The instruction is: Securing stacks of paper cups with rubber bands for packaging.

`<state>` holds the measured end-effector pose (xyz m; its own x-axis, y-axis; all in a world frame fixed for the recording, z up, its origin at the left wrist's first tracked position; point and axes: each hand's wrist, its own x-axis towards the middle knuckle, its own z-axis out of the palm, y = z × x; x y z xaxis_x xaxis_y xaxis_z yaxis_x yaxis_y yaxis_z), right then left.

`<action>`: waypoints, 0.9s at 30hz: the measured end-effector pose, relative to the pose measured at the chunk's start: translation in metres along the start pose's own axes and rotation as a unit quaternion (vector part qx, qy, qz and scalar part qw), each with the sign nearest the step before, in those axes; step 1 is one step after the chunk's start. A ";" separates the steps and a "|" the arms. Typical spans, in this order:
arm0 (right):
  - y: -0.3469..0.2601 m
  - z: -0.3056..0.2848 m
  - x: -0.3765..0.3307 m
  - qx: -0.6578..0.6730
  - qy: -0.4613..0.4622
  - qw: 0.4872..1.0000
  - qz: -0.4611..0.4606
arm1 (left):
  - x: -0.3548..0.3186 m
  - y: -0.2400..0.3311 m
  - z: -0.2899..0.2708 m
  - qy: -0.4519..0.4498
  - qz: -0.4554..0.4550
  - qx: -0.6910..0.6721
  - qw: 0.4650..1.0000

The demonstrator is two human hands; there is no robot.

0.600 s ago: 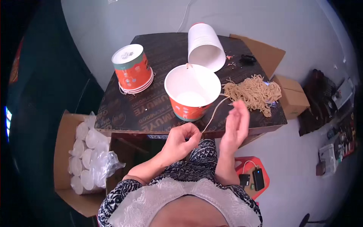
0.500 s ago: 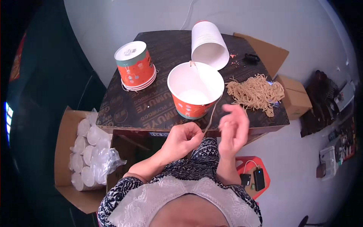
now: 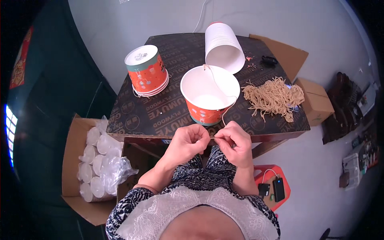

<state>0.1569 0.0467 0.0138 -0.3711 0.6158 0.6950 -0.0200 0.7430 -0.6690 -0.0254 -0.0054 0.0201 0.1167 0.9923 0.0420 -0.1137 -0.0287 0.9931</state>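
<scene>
An orange paper bucket (image 3: pixel 204 116) with a white inside stands upright near the table's front edge. A thin beige string (image 3: pixel 218 85) is fastened at its far rim, lies across the opening and hangs over the near right side. My left hand (image 3: pixel 188 142) and my right hand (image 3: pixel 234 144) meet just in front of the table edge, both closed in a pinch. A short stretch of the string shows between their fingertips. To the left stands an upside-down stack of orange buckets (image 3: pixel 148 76); a heap of beige strings (image 3: pixel 276 98) lies to the right.
A nested stack of white buckets (image 3: pixel 225 46) lies on its side at the back of the dark table (image 3: pixel 140 116). Left below is a carton (image 3: pixel 72 160) of wrapped white cups. A red stool (image 3: pixel 262 170) with a power bank (image 3: pixel 279 189) stands at right.
My right hand has come down and left from beside the bucket and now pinches the string next to my left hand. The view has shifted slightly.
</scene>
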 end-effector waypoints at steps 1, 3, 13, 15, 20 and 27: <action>0.001 0.001 0.000 -0.003 0.005 1.000 -0.010 | 0.000 0.000 0.000 0.009 0.008 -0.002 1.000; 0.003 0.002 0.000 -0.006 0.011 1.000 -0.019 | 0.002 -0.003 0.001 0.020 0.023 -0.010 1.000; 0.017 0.023 -0.001 -0.108 0.209 0.972 -0.001 | 0.005 -0.001 0.001 0.071 0.076 -0.046 0.994; 0.021 0.025 0.001 -0.127 0.210 0.969 -0.012 | 0.006 -0.002 0.001 0.067 0.075 -0.047 0.994; 0.027 0.030 0.004 -0.164 0.212 0.963 -0.024 | 0.006 -0.005 -0.002 0.062 0.081 -0.056 0.993; 0.031 0.033 0.006 -0.195 0.214 0.957 -0.024 | 0.008 -0.007 -0.005 0.068 0.076 -0.041 0.994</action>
<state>0.1235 0.0649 -0.0115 0.0383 0.5677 0.8224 0.3510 0.7629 -0.5430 -0.0284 0.0029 0.0125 -0.0423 0.9844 0.1710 -0.2003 -0.1760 0.9638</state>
